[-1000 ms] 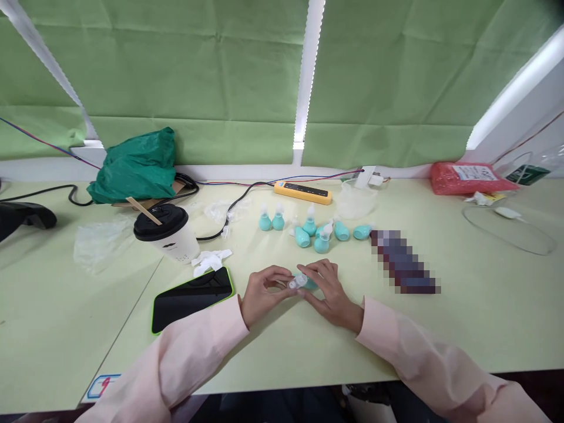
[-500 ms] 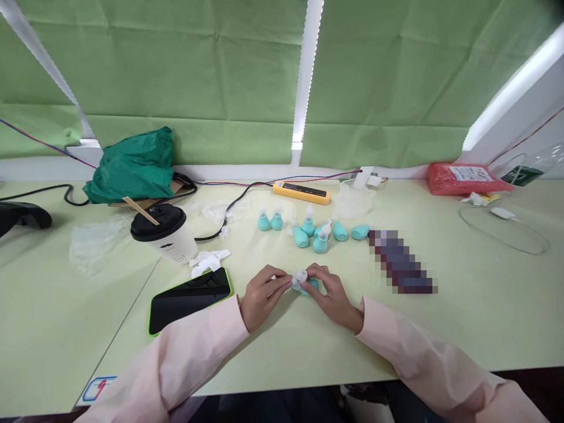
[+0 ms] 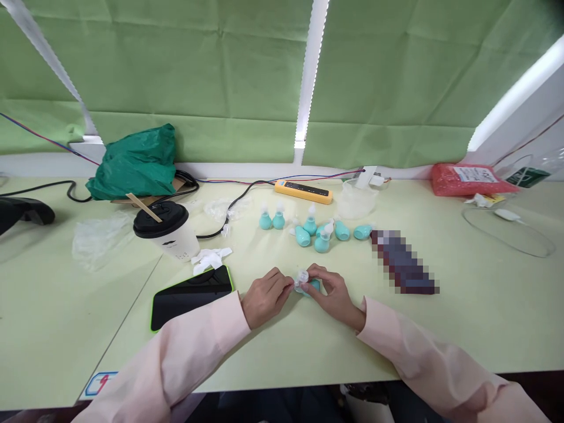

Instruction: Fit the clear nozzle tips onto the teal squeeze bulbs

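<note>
Both my hands meet over the pale green table (image 3: 462, 317) near its front middle. My right hand (image 3: 331, 294) pinches a small teal bulb with a clear plastic tip (image 3: 305, 283), fingers closed round it. My left hand (image 3: 266, 296) is curled, its fingertips pressed against the clear tip of the same piece. Behind my hands, several more teal bulbs with clear tips (image 3: 314, 228) stand or lie in a loose row. Both my sleeves are pale pink.
A black phone in a green case (image 3: 192, 296) lies left of my hands, with crumpled white paper (image 3: 210, 258) and a lidded coffee cup (image 3: 169, 230) behind it. A clear tub (image 3: 355, 200), yellow power strip (image 3: 303, 191), green bag (image 3: 136, 165), red packet (image 3: 467, 177) and blurred dark object (image 3: 403, 262) lie farther back.
My hands have closed in tighter round the teal piece, which has tilted up from lying sideways. The view shifted slightly.
</note>
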`<action>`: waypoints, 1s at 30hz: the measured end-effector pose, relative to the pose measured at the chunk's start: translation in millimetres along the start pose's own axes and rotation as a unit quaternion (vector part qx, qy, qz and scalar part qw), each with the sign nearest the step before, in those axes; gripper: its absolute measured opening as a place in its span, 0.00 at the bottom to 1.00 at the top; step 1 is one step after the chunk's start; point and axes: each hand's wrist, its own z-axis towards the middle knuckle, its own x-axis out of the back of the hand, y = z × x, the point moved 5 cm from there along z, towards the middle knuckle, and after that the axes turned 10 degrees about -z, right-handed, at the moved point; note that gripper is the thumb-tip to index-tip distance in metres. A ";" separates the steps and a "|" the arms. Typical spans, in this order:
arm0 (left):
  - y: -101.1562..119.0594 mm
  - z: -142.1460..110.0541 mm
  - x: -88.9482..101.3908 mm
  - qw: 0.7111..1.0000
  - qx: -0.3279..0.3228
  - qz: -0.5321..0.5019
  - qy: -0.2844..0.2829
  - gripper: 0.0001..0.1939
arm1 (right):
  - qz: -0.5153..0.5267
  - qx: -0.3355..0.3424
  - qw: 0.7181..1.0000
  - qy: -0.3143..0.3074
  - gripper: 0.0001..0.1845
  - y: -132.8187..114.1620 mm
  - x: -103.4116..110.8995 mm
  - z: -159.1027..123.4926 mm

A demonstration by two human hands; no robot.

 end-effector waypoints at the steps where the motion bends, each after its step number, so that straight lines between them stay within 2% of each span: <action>1: -0.6 -0.4 -1.2 1.000 0.023 0.006 -0.008 0.09 | 0.000 0.001 1.000 0.001 0.07 -0.4 -0.1 0.0; 4: -3.4 -1.7 -3.6 0.994 0.097 -0.036 -0.026 0.10 | -0.006 -0.005 1.000 -0.014 0.07 -1.4 -0.4 0.6; 6: -6.3 -2.2 -5.2 0.979 0.150 -0.130 -0.043 0.09 | -0.005 -0.011 1.000 -0.029 0.07 -2.0 -0.2 1.6; 7: -8.4 -2.4 -6.6 0.962 0.181 -0.197 -0.054 0.09 | -0.001 -0.014 0.999 -0.037 0.07 -2.2 -0.2 2.1; 8: -10.5 -2.7 -8.7 0.935 0.215 -0.273 -0.066 0.08 | 0.005 -0.017 0.999 -0.045 0.06 -2.3 -0.2 2.7; 10: -13.4 -3.3 -13.8 0.857 0.274 -0.426 -0.089 0.09 | 0.023 -0.020 0.998 -0.053 0.06 -2.3 0.0 3.7; 12: -13.9 -2.9 -18.1 0.770 0.305 -0.550 -0.109 0.10 | 0.044 -0.018 0.997 -0.056 0.07 -2.1 0.1 4.6; 14: -13.5 -1.9 -19.8 0.697 0.318 -0.631 -0.124 0.11 | 0.065 -0.012 0.996 -0.060 0.07 -1.7 0.3 5.6; 16: -14.7 -0.2 -17.3 0.654 0.323 -0.672 -0.125 0.11 | 0.081 -0.007 0.994 -0.069 0.08 -0.8 1.3 7.3; 17: -16.5 1.2 -14.3 0.651 0.324 -0.676 -0.118 0.11 | 0.082 -0.003 0.994 -0.067 0.08 -0.3 2.9 8.7; 18: -19.3 2.7 -10.5 0.663 0.325 -0.665 -0.108 0.11 | 0.075 0.000 0.996 -0.057 0.08 0.3 5.5 10.5; 19: -23.1 4.2 -6.1 0.691 0.325 -0.638 -0.098 0.11 | 0.057 0.003 0.998 -0.040 0.08 1.1 9.0 12.6; 20: -27.9 5.8 -1.1 0.737 0.323 -0.588 -0.085 0.11 | 0.026 0.007 0.999 -0.019 0.07 2.0 13.0 14.9; 21: -33.4 7.4 4.7 0.795 0.315 -0.514 -0.066 0.11 | -0.015 0.011 1.000 0.006 0.07 2.8 17.1 17.2; 23: -43.0 10.0 16.6 0.909 0.281 -0.307 -0.020 0.10 | -0.112 0.018 0.993 0.042 0.07 4.7 22.8 21.8; 24: -46.0 10.6 20.5 0.946 0.258 -0.197 -0.004 0.09 | -0.158 0.021 0.986 0.043 0.08 6.0 23.4 24.1; 25: -48.2 10.7 21.8 0.966 0.237 -0.104 0.003 0.08 | -0.196 0.022 0.980 0.036 0.09 7.8 22.8 26.6; 27: -52.8 9.6 18.2 0.977 0.212 0.004 -0.012 0.08 | -0.249 0.018 0.968 0.003 0.10 12.6 19.1 31.6; 30: -60.5 7.8 12.5 0.978 0.204 0.032 -0.031 0.09 | -0.276 0.000 0.959 -0.066 0.11 20.0 12.1 38.1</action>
